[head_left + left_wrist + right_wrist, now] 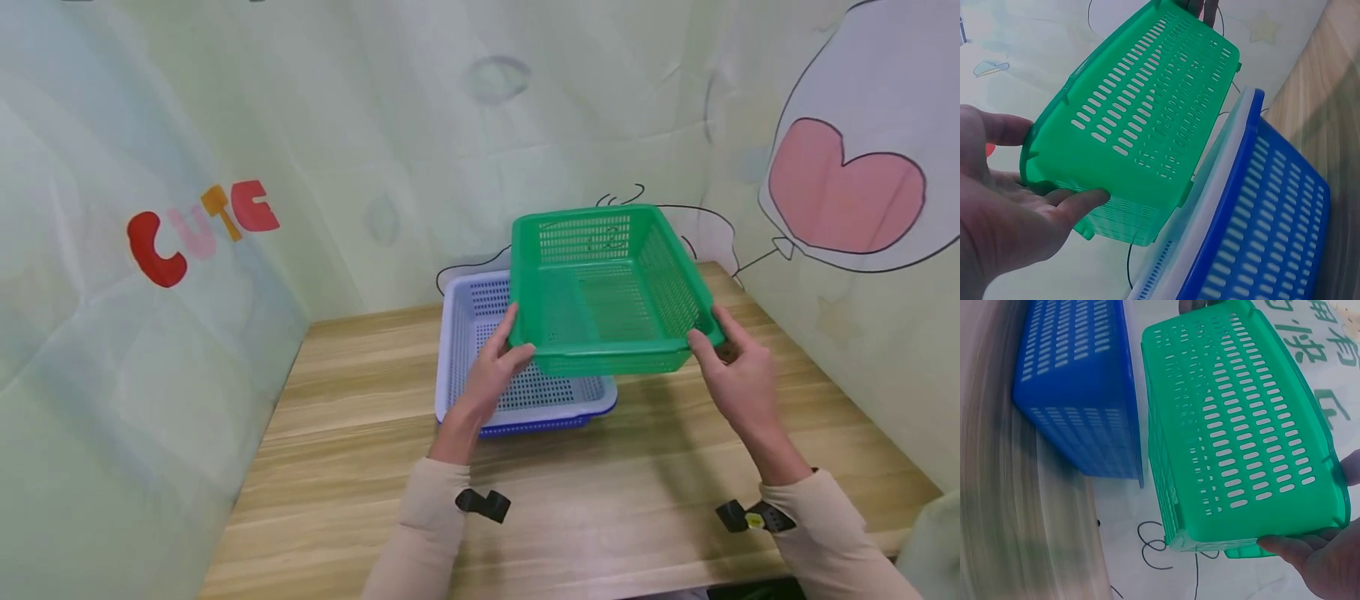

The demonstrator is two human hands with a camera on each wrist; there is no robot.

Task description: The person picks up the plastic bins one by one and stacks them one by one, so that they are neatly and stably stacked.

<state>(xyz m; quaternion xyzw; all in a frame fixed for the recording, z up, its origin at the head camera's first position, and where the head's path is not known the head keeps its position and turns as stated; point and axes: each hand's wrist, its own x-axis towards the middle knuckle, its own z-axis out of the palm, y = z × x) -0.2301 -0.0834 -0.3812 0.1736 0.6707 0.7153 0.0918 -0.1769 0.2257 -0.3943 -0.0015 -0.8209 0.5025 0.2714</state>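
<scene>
A green plastic basket [611, 312] with slotted walls hangs in the air, tilted, held by both hands. My left hand [498, 362] pinches its near left corner, thumb on the rim and fingers under it. At the near right corner my right hand [738, 371] grips the rim the same way. Below and to the left, a pale lilac basket [456, 350] sits nested in a blue basket [536, 427] on the table. The green one covers part of them in the head view. Blue slotted walls [1266, 219] show beside it in the left wrist view.
The wood-grain table [352, 442] stands against printed cloth walls [375, 167] at the back and both sides. A dark object [757, 590] is partly visible at the table's front edge, low on the right. Each wrist wears a black strap device [483, 504].
</scene>
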